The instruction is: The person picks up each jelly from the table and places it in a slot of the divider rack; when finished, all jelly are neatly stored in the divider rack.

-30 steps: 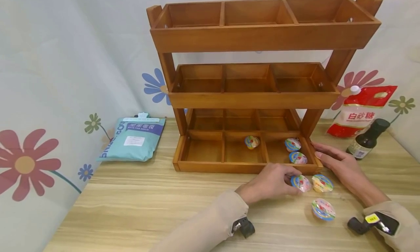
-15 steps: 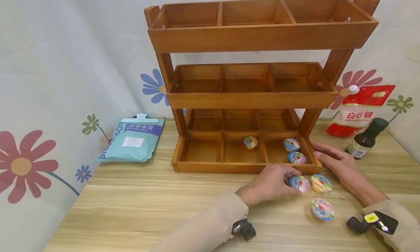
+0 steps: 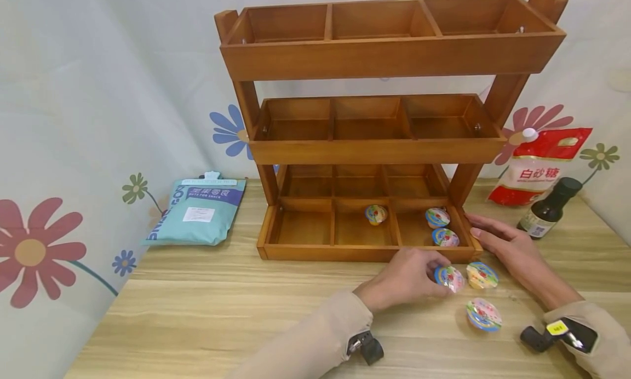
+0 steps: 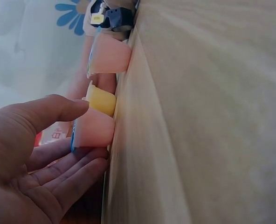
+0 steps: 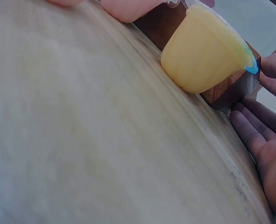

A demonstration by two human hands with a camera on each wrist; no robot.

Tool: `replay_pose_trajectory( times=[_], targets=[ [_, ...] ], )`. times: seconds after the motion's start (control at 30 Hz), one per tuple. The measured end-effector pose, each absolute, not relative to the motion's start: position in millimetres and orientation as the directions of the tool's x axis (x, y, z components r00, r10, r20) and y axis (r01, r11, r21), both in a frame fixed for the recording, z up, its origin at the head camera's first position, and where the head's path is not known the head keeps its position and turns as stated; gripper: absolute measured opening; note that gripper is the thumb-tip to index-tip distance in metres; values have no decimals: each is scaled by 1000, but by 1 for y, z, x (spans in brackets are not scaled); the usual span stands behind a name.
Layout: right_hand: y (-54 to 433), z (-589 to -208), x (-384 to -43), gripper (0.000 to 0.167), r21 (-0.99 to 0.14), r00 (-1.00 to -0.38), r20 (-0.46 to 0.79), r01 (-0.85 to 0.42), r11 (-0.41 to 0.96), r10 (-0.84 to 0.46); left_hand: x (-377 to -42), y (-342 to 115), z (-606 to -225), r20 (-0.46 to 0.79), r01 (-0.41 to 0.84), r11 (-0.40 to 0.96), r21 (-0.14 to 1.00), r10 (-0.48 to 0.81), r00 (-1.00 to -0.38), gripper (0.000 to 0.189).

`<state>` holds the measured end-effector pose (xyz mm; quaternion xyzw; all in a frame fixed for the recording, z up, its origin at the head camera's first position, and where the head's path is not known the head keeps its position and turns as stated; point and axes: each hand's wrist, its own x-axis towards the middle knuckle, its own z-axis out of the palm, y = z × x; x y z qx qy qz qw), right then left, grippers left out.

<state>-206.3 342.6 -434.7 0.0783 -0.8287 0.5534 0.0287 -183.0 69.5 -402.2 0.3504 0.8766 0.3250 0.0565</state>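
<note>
My left hand (image 3: 406, 277) holds a pink jelly cup (image 3: 449, 279) between thumb and fingers, just in front of the wooden rack (image 3: 367, 253). The left wrist view shows the thumb (image 4: 68, 108) on one side of this cup and the fingers on the other. Right beside it stands a yellow jelly cup (image 3: 482, 275), and another pink jelly cup (image 3: 484, 314) lies closer to me. At the rack's bottom right corner, my right hand (image 3: 510, 253) touches the end with extended fingers. Two jelly cups (image 3: 437, 218) sit in the bottom right compartment, one jelly cup (image 3: 376, 214) in the middle one.
The rack has three tiers divided into compartments. Behind my right hand stand a dark sauce bottle (image 3: 549, 209) and a red-and-white sugar bag (image 3: 534, 168). A teal snack bag (image 3: 199, 212) with a clip leans at the back left against the flowered curtain.
The pink cup in my left hand has shifted very slightly toward me, thumb along with it. My right hand stays at the rack's corner. The head view has drifted a little.
</note>
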Motion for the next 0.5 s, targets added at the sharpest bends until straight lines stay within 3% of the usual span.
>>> replay_pose_trajectory(
  times=[0.5],
  targets=[
    [344, -434, -205, 52, -911, -988, 121, -149, 385, -97, -180, 66, -394, 128, 555, 524, 646, 643, -755, 41]
  ],
)
